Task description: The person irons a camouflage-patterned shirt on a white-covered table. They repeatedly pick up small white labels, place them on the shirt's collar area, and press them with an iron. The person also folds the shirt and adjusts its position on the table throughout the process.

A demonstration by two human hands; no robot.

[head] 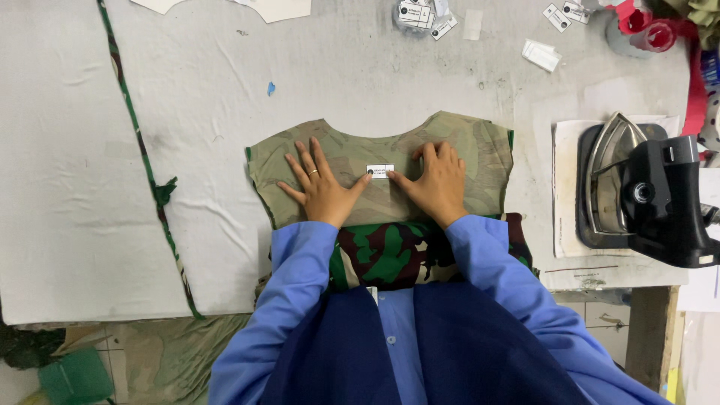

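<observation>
A camouflage garment piece (480, 154) lies flat on the padded white table (90, 187), its curved neckline facing away from me, pale reverse side up. A small white label (380, 171) sits at its centre below the neckline. My left hand (319, 187) lies flat on the fabric with fingers spread, thumb tip touching the label's left end. My right hand (435, 184) presses flat beside it, thumb at the label's right end. Brighter green camouflage fabric (390, 255) is folded under my forearms at the table's near edge.
A black-handled steam iron (645, 191) rests on its side on a paper sheet at the right. Loose white labels (420, 15) and a red tape roll (652, 34) lie along the far edge. A thin camouflage strip (142, 157) runs diagonally at left.
</observation>
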